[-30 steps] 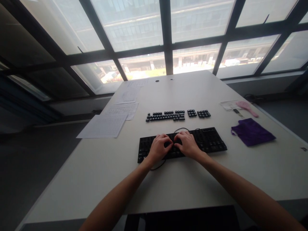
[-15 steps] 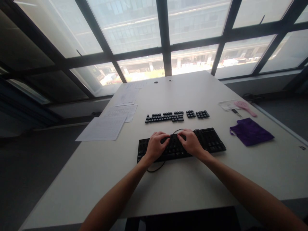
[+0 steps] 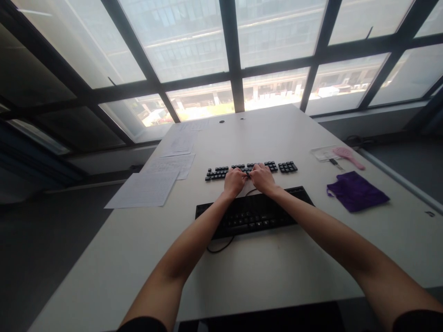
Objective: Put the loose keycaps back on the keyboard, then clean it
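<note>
Black keycaps [image 3: 218, 174] lie in rows on the white desk, behind a black keyboard [image 3: 256, 216]. Over the middle of these rows, my left hand [image 3: 235, 181] and my right hand [image 3: 263, 178] are side by side, fingers bent inward and closed. Small dark keycaps [image 3: 248, 174] show between their fingertips; how many they grip is hidden. My forearms cross over the keyboard and cover parts of it. Its upper area looks bare, while keys still show along the lower rows. A cable [image 3: 221, 249] loops out at its front edge.
Sheets of paper [image 3: 141, 189] overlap along the left side of the desk [image 3: 266, 281]. To the right lie a purple pouch [image 3: 358, 191], a pink hairbrush [image 3: 348, 157], a small tool [image 3: 335, 163] and a clear packet [image 3: 321, 153]. Windows [image 3: 194, 37] rise behind the desk.
Both my hands have moved away from me, off the keyboard and onto the middle of the keycap rows. The view has shifted slightly.
</note>
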Tool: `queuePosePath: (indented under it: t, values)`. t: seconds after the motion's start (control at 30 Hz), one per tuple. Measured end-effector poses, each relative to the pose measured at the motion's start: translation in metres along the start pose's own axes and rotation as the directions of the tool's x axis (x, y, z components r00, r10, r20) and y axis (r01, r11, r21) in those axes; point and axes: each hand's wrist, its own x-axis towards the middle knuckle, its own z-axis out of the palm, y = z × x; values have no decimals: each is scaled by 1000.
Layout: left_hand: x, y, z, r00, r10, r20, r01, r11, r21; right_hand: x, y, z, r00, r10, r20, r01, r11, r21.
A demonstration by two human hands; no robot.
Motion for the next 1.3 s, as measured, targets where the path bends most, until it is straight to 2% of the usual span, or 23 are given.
queuePosePath:
  t: [0.2,0.33,0.47,0.53,0.6,0.67,0.77,0.9,1.13,1.3]
  values:
    - [-9,-3,-2,999,32,6,-31,995,-99,-5,0,6,996,-70,-48,72,996,43]
    - [-13,-2,-4,999,15,39,-10,993,-113,-8,-6,7,994,-109,-24,111,984,139]
    - [-23,2,-14,999,-17,47,23,991,-129,-12,-8,2,997,-81,-16,83,974,209]
    - [-35,5,-23,999,-19,41,27,981,-190,-22,-7,-3,997,-37,-65,53,962,268]
    - [-53,11,-33,1000,-9,28,17,955,-297,-40,-6,-10,990,21,-138,38,910,413]
    - [-75,19,-42,1000,16,23,-5,921,-389,-65,-8,-16,978,72,-195,57,808,586]
    - [-104,31,-49,997,72,31,-49,878,-476,-104,-14,-21,974,71,-213,107,686,720]
    - [-124,40,-47,992,115,43,-77,853,-516,-129,-20,-21,984,27,-179,120,645,755]
    - [-130,39,-41,989,147,8,-127,880,-457,-129,-18,-18,989,-20,-143,125,617,777]
    - [-132,38,-39,984,179,-15,-167,880,-444,-132,-16,-15,985,-58,-160,159,652,741]
